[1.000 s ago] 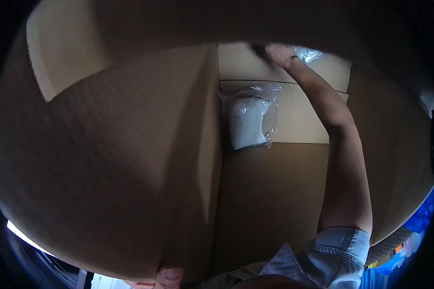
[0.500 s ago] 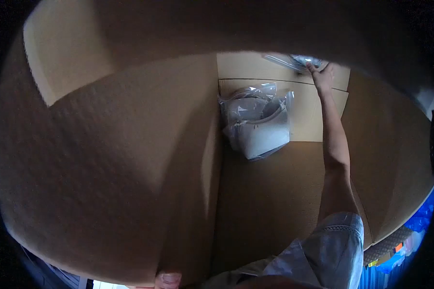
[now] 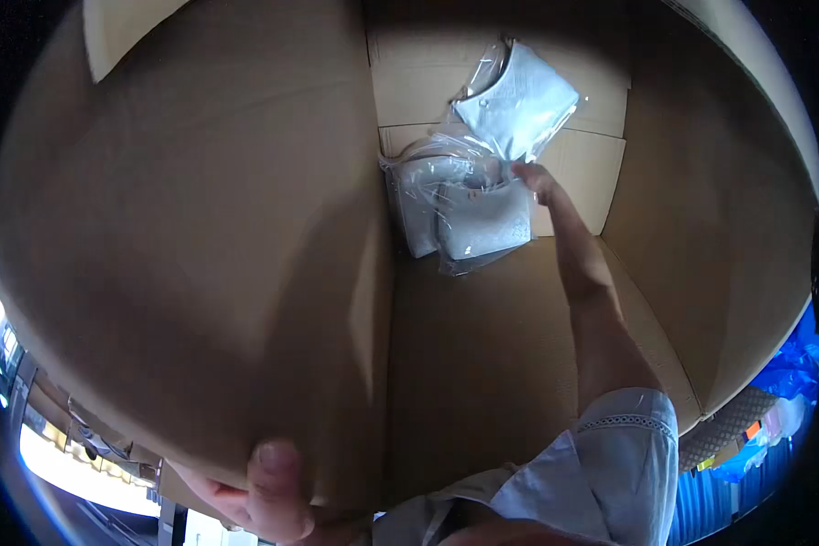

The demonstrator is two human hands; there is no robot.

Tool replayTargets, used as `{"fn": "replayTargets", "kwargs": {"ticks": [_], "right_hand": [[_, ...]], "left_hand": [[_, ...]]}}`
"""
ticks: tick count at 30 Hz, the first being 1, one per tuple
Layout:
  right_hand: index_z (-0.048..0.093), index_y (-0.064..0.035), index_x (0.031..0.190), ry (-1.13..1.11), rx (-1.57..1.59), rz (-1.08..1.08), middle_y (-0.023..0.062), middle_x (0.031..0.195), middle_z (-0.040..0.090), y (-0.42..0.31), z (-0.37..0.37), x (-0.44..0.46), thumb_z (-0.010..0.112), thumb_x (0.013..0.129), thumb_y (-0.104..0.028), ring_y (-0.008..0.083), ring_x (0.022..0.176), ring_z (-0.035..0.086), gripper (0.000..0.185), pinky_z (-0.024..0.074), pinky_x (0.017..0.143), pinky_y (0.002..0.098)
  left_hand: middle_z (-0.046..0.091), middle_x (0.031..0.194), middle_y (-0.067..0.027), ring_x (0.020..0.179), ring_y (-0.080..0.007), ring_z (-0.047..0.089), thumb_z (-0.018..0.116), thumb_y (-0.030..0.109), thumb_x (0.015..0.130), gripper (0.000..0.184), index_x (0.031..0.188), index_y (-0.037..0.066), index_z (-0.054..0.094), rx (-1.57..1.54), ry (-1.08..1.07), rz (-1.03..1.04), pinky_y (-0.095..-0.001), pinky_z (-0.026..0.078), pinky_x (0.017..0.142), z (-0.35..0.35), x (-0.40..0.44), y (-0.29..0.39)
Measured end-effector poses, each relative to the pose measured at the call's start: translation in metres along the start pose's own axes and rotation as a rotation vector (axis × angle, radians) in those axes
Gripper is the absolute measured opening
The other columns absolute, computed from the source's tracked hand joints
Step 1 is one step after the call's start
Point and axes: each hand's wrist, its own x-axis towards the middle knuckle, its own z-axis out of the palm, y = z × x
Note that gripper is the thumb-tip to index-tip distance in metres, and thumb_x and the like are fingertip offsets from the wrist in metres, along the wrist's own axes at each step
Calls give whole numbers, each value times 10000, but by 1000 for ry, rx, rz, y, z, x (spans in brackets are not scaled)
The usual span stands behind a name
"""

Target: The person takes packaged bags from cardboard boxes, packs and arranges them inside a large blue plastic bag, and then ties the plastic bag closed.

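Your left hand (image 3: pixel 268 496) clasps an edge of the cardboard box (image 3: pixel 482 350), apparently for support. Deeper inside, two clear bags (image 3: pixel 487 223) overlap; your right hand (image 3: pixel 535 177), nearly closed, pinches the near end of a third bag (image 3: pixel 523 96), presumably its easiest-reached part. Exact finger contact is hard to make out.

On the right hand (image 3: pixel 538 179), the fingertips are too small to tell apart against the far bag (image 3: pixel 524 100). The near bag (image 3: pixel 487 223) hides part of the left bag (image 3: pixel 416 218). The top edge cuts off the left flap (image 3: pixel 126 32), the bottom edge the shirt (image 3: pixel 548 480).
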Motion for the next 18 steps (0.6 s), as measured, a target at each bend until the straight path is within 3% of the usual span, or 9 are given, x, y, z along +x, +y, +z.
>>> {"fn": "replayTargets", "kwargs": {"ticks": [1, 3, 5, 7, 8, 10, 11, 14, 18], "right_hand": [[562, -100, 1103, 127, -111, 293, 111, 1033, 591, -12, 26, -17, 499, 800, -390, 221, 976, 527, 424, 381, 868, 332], [576, -126, 1083, 481, -450, 305, 150, 1042, 583, 4, 56, -13, 506, 742, -466, 278, 1009, 530, 487, 398, 872, 360], [597, -83, 1030, 424, -493, 233, 175, 1031, 578, 29, 47, 0, 511, 726, -491, 326, 1000, 529, 516, 408, 861, 389], [620, -41, 958, 349, -558, 91, 198, 972, 591, 24, 43, -22, 493, 753, -487, 349, 954, 546, 507, 415, 826, 405], [630, -22, 917, 252, -522, 32, 209, 925, 601, 7, 41, -37, 482, 768, -492, 366, 927, 553, 515, 416, 807, 417], [643, -3, 832, 256, -527, -124, 163, 792, 632, -19, 36, -72, 487, 821, -425, 313, 792, 597, 450, 434, 733, 390], [642, -3, 819, 220, -255, -132, 120, 766, 625, -35, 39, -96, 505, 832, -395, 253, 741, 578, 416, 435, 709, 357], [626, 5, 850, 159, 130, -101, 31, 773, 583, -75, 50, -174, 549, 848, -297, 104, 696, 487, 312, 415, 666, 266], [594, -41, 855, 210, 208, -266, -18, 751, 552, -116, 65, -298, 608, 810, -306, 59, 664, 459, 270, 375, 604, 225]], "left_hand": [[435, 1184, -169, 1092, -306, 410, 681, 220, 550, 823, 1265, -2, 337, 33, 35, -5, -404, 268, 974, -1, 2, 3], [435, 1183, -168, 1092, -306, 408, 683, 224, 546, 827, 1264, -1, 339, 7, 14, -12, -405, 265, 975, 2, 4, 7], [458, 1185, -146, 1113, -236, 441, 596, 48, 679, 642, 1258, -32, 332, -240, -154, -28, -320, 309, 947, 13, 9, 17], [492, 1137, -141, 1078, -248, 446, 635, 108, 618, 668, 1226, -27, 393, -372, -133, -69, -337, 280, 963, 22, 9, 23], [496, 1139, -127, 1090, -237, 444, 625, 79, 647, 635, 1230, -21, 392, -336, -197, 55, -327, 296, 953, 20, 14, 16], [491, 1144, -137, 1070, -265, 472, 613, 61, 684, 597, 1234, 8, 389, -231, -269, 249, -332, 355, 906, 22, 22, 8], [483, 1148, -160, 1036, -304, 501, 613, 71, 691, 590, 1235, 29, 387, -176, -284, 311, -348, 398, 869, 23, 24, 5], [458, 1189, -141, 1006, -317, 507, 612, 150, 700, 565, 1219, 62, 407, -5, -249, 258, -390, 416, 836, 12, 22, 16], [398, 1255, -137, 1061, -310, 472, 604, 251, 723, 556, 1214, 73, 412, -2, -221, 182, -422, 364, 892, -4, 13, 18]]}}
